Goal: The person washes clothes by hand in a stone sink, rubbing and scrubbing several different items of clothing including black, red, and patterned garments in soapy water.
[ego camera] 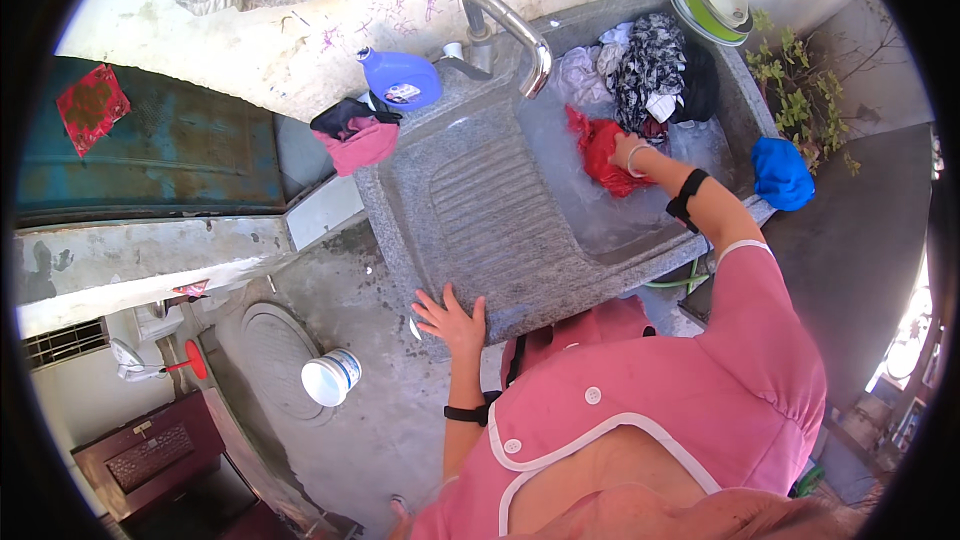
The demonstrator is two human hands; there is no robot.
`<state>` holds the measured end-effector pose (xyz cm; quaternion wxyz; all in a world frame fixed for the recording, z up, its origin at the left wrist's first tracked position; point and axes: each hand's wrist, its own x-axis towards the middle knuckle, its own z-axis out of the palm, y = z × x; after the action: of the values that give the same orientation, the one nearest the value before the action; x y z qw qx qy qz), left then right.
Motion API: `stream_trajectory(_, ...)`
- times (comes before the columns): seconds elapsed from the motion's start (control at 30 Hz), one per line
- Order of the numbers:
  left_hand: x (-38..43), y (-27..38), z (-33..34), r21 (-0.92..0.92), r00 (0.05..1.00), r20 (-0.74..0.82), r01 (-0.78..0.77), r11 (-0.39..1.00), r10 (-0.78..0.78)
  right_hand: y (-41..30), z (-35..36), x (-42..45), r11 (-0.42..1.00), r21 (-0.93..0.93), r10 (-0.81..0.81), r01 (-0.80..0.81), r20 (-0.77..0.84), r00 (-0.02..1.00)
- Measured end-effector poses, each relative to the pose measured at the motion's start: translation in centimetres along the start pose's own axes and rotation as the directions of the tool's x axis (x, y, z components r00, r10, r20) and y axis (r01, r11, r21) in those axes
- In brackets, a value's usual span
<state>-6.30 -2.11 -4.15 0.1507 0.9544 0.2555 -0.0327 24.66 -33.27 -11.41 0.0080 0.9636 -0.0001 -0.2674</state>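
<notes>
My right hand (628, 153), with a bracelet at the wrist, grips a wet red cloth or bag (600, 157) in the stone sink's basin (592, 232). Cloudy, sudsy water surrounds it. Beyond that hand lies soaked laundry: a black-and-white patterned garment (649, 64), a pale lilac cloth (581, 75) and a black piece (697, 82). My left hand (454, 321) rests with fingers spread on the near left corner of the sink, holding nothing. Between the two hands is the ribbed washboard (487, 202) of the same stone.
A metal faucet (517, 26) arches over the basin. Beside it stands a blue-purple detergent jug (405, 79); pink cloth (356, 142) hangs at the left rim. Stacked dishes (712, 7) and a blue cloth (782, 172) occupy the right rim. A white bucket (326, 381) sits on the floor.
</notes>
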Motion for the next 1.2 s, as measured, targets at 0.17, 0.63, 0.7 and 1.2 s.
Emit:
stream_trajectory(0.17,0.3,0.2,0.3,-0.015,0.999,-0.02,-0.036,0.999,0.036,-3.2,5.2,-2.5,0.837,-0.009,-0.535,0.547,0.192,0.823)
stream_trajectory(0.63,0.5,0.8,0.1,-0.049,0.999,-0.008,-0.047,0.998,0.047,7.9,-5.6,2.3,0.883,0.168,-0.381,0.438,-0.286,0.879)
stream_trajectory(0.7,0.5,0.6,0.1,-0.044,0.999,-0.008,-0.046,0.998,0.046,6.7,-1.7,3.0,0.951,-0.012,-0.31,0.31,0.026,0.95)
stream_trajectory(1.2,0.4,-0.1,-0.1,-0.022,0.999,0.038,-0.007,1.0,0.008,-1.3,3.0,3.1,0.831,0.329,-0.522,0.449,0.183,0.833)
